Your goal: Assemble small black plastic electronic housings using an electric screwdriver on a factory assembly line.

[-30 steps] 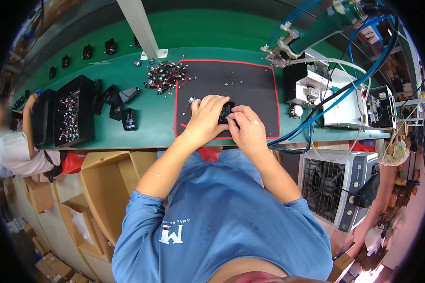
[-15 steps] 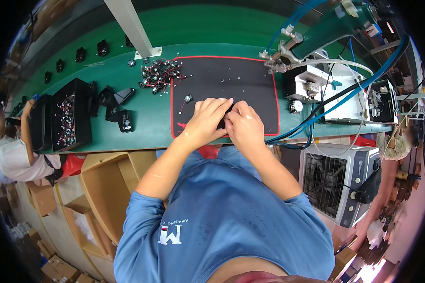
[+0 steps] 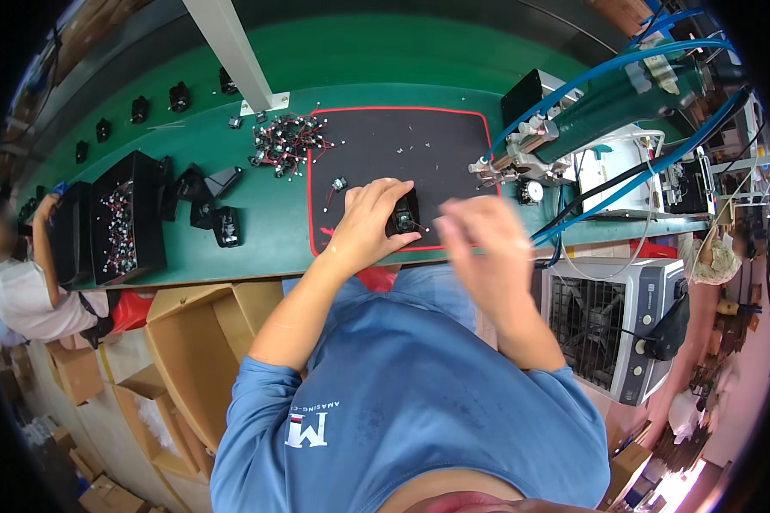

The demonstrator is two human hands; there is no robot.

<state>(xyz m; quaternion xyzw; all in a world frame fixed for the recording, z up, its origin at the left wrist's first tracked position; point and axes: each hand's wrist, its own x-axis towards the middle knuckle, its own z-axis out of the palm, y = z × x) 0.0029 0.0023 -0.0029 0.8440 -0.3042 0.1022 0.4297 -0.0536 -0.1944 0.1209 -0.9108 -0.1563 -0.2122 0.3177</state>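
Observation:
On the black mat (image 3: 453, 141) with red edging, my left hand (image 3: 364, 218) grips a small black plastic housing (image 3: 412, 205) near the front edge. Inside the housing sits a small part, and a short wire sticks out toward the right. Off to the right of it, my right hand (image 3: 492, 248) is raised and smeared by motion, so its fingers are hard to read. A single small connector with red and black wires (image 3: 338, 184) lies on the mat, beyond my left hand. Several tiny light bits (image 3: 414, 149) are scattered farther back.
Left of the mat is a heap of wired connectors (image 3: 287, 145). Black housings (image 3: 225, 227) and a black bin (image 3: 152, 214) of wired parts stand farther left. A green machine arm (image 3: 603, 120) with blue hoses overhangs the right side. A person (image 3: 34, 278) works at far left.
My right hand has left the housing and moved right, toward me. The housing now shows beside my left hand, which stays in place. The view has shifted slightly.

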